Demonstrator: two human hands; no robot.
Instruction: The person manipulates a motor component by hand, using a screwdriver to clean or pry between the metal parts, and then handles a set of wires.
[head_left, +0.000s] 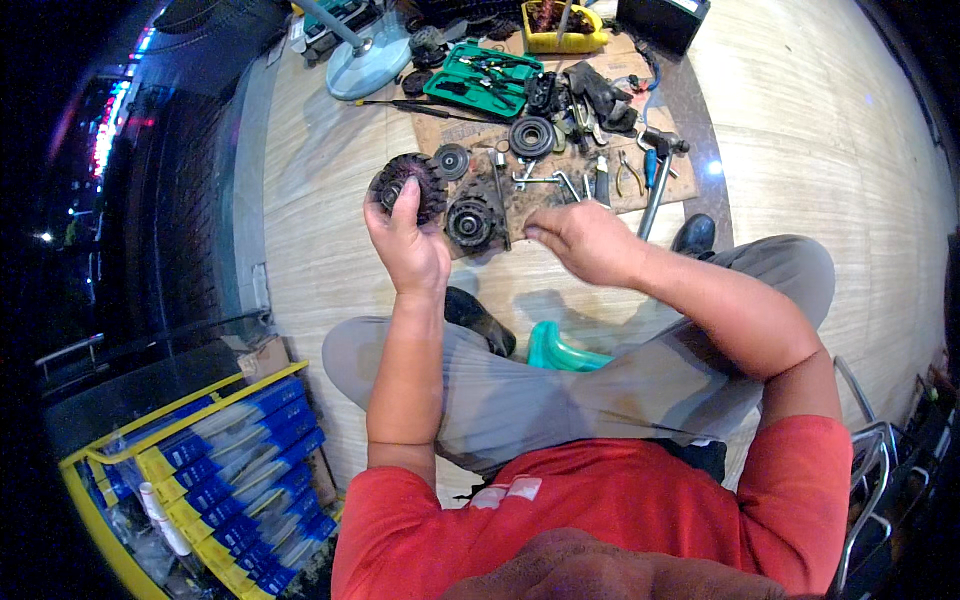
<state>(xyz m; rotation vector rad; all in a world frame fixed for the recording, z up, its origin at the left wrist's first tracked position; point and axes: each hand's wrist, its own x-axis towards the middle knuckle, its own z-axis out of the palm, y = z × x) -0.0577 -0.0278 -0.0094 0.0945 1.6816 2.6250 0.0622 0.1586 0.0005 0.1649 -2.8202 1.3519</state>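
Observation:
My left hand [408, 245] grips a dark toothed, gear-like part [422, 180], its thumb across the face. Just to its right lies another toothed dark assembly [470, 222] on the cardboard sheet [530, 205]. My right hand [590, 245] is at the cardboard's near edge, fingertips pinched; whether anything is between them I cannot make out. Beyond it are a socket tool [500, 162], pliers [628, 180], a blue-handled screwdriver [650, 168] and a long metal bar [652, 210]. A small disc [452, 160] and a larger ring [531, 136] sit behind the toothed parts.
A green tool case [455, 82], yellow container [565, 40] and black box [660, 20] stand at the back, with a pale round stand base [365, 75] to their left. A green plastic object [555, 350] lies between my legs. A yellow rack [110, 458] occupies the lower left.

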